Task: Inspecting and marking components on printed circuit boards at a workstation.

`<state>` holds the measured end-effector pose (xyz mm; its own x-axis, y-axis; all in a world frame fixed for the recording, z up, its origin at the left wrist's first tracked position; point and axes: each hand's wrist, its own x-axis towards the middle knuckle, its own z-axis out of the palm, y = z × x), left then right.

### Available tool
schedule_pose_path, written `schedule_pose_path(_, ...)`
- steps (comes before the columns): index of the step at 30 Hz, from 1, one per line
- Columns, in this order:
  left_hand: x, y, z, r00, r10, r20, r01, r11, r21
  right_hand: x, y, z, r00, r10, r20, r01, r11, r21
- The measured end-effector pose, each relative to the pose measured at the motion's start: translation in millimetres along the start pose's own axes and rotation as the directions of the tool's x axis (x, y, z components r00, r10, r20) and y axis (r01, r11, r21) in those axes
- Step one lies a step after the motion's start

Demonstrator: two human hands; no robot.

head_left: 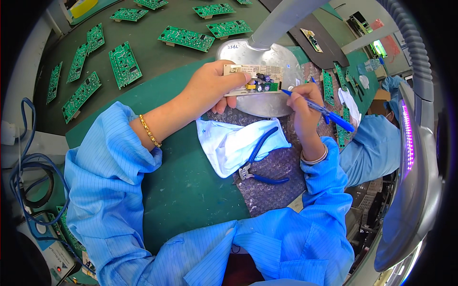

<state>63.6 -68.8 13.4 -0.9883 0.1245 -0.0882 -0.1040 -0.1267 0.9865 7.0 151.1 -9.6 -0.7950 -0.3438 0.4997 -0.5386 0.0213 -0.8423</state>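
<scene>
My left hand (205, 86) grips a circuit board (260, 81) by its left end, thumb on top and fingers beneath. Its component side faces up, with small capacitors and a yellow part on it. In my right hand (305, 112) is a blue pen (320, 108), its tip at the board's right edge. Whether the tip touches the board I cannot tell. Behind the board stands a round metal lamp base (281, 102). Below my hands, a white cloth (219, 148) lies on bubble wrap (276, 195), with blue-handled cutters (257, 164) across it.
Several green circuit boards (125, 65) lie across the far left of the green mat. The lamp post (286, 21) rises from its base. At the right are a lit lamp head (410, 138), more boards (328, 88) and another person's blue sleeve (374, 148). Blue cables (28, 162) hang at left.
</scene>
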Motion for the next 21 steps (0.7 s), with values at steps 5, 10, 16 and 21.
schedule_pose_path(5, 0.1, -1.7, 1.7, 1.000, 0.018, 0.022, -0.018, 1.000, 0.006, 1.1, -3.2, -6.2, 0.990, -0.098, -0.102, 0.118, 0.970, 0.215)
schedule_pose_path(10, 1.6, -5.1, -3.4, 0.996, 0.052, 0.073, -0.048, 0.997, -0.053, 14.7, 8.8, -12.3, 0.851, -0.466, 0.243, 0.523, 0.797, -0.302)
schedule_pose_path(16, 0.9, -4.5, -6.1, 0.985, 0.061, 0.162, -0.047, 0.995, -0.084, 15.9, 5.7, -5.6, 0.772, -0.560, 0.301, 0.635, 0.706, -0.315)
schedule_pose_path(21, 1.2, -5.3, -6.7, 0.978, 0.047, 0.201, -0.034, 0.997, -0.066, 16.2, 8.5, -5.6, 0.754, -0.562, 0.341, 0.648, 0.720, -0.246)
